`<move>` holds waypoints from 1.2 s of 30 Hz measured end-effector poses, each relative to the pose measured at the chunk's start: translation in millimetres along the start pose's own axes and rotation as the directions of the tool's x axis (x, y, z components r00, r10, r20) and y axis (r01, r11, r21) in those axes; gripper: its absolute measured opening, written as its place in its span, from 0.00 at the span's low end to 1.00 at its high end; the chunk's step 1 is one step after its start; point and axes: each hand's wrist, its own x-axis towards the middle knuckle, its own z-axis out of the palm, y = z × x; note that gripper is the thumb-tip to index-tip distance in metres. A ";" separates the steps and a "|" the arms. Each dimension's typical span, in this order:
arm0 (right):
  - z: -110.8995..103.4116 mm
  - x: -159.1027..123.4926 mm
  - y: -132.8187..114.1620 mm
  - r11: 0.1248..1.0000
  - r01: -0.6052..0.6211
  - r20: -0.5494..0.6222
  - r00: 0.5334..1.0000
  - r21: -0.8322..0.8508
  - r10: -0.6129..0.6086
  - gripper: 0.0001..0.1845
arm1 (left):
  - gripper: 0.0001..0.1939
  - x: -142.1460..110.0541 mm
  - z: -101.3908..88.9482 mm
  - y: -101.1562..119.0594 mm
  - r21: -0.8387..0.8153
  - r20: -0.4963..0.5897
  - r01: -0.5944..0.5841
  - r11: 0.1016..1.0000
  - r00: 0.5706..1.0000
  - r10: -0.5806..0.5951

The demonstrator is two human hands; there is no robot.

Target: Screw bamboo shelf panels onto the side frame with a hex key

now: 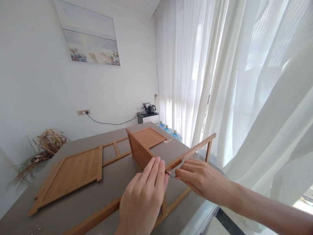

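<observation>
My left hand (144,197) lies over the near corner of the upright panel (140,148), its fingers pressed together against the wood. My right hand (199,176) has its fingers curled around the hex key (172,176), whose far end meets the bolt (166,171) by my left fingertips, where the rail (188,156) joins that panel. Both stand on the table (80,200). I see a flat panel (73,173) to the left and another panel (150,137) beyond.
</observation>
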 end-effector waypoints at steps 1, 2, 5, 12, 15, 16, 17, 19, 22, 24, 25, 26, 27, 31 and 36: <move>-1.3 0.5 -0.4 1.000 -0.001 0.007 1.000 -0.002 0.001 0.13 | 0.13 -0.1 0.0 0.1 0.001 0.000 0.001 1.000 1.000 -0.001; -2.8 0.9 -0.7 1.000 -0.001 0.015 1.000 -0.003 0.001 0.13 | 0.13 -0.2 0.1 0.1 0.002 0.000 0.002 1.000 1.000 -0.002; -8.5 2.3 -1.2 1.000 0.004 0.035 0.999 -0.016 -0.003 0.12 | 0.13 -0.7 -0.2 0.4 0.000 0.009 0.005 1.000 1.000 -0.005; -22.6 5.1 -3.2 0.986 0.035 0.079 0.997 -0.163 -0.022 0.11 | 0.13 -0.3 -1.1 0.4 0.001 0.008 0.003 1.000 1.000 -0.003; -27.5 6.7 -5.7 0.960 0.059 0.077 0.996 -0.273 -0.039 0.12 | 0.13 0.0 -0.8 0.3 -0.001 0.001 0.010 1.000 1.000 -0.010; -29.4 7.3 -6.6 0.948 0.069 0.079 0.996 -0.312 -0.046 0.12 | 0.13 0.0 -0.6 0.3 -0.004 0.002 0.013 1.000 1.000 -0.013; -31.3 7.9 -7.5 0.935 0.078 0.084 0.995 -0.346 -0.052 0.13 | 0.13 0.0 -0.5 0.4 -0.008 0.003 0.016 1.000 1.000 -0.016; -35.0 9.1 -8.7 0.921 0.092 0.097 0.994 -0.379 -0.059 0.13 | 0.13 -0.3 -0.2 0.5 -0.013 0.007 0.018 1.000 1.000 -0.018; -37.3 10.4 -8.2 0.949 0.081 0.107 0.993 -0.306 -0.050 0.12 | 0.13 -0.8 0.1 0.5 -0.010 0.006 0.014 1.000 1.000 -0.014; -34.9 10.5 -7.2 0.989 0.034 0.114 0.993 -0.147 -0.017 0.11 | 0.13 -1.3 0.3 0.3 -0.005 0.007 0.014 1.000 1.000 -0.014; -32.2 10.3 -7.0 0.999 -0.009 0.126 0.992 -0.038 0.013 0.11 | 0.13 -1.6 0.5 0.2 -0.004 0.008 0.014 1.000 1.000 -0.014; -28.7 10.0 -7.4 0.995 -0.063 0.145 0.988 0.080 0.051 0.13 | 0.13 -1.9 0.6 0.0 -0.002 0.009 0.013 1.000 1.000 -0.013; -24.4 9.6 -8.3 0.972 -0.122 0.168 0.982 0.199 0.088 0.14 | 0.13 -2.1 0.6 -0.1 -0.002 0.011 0.011 1.000 1.000 -0.011; -5.6 9.1 -16.5 0.772 -0.323 0.260 0.942 0.548 0.210 0.14 | 0.14 -2.3 0.3 -0.5 -0.004 0.016 -0.006 1.000 1.000 0.006; 3.5 12.8 -25.3 0.567 -0.393 0.314 0.919 0.724 0.237 0.13 | 0.14 -1.4 0.5 -0.6 -0.009 0.014 0.000 1.000 1.000 0.001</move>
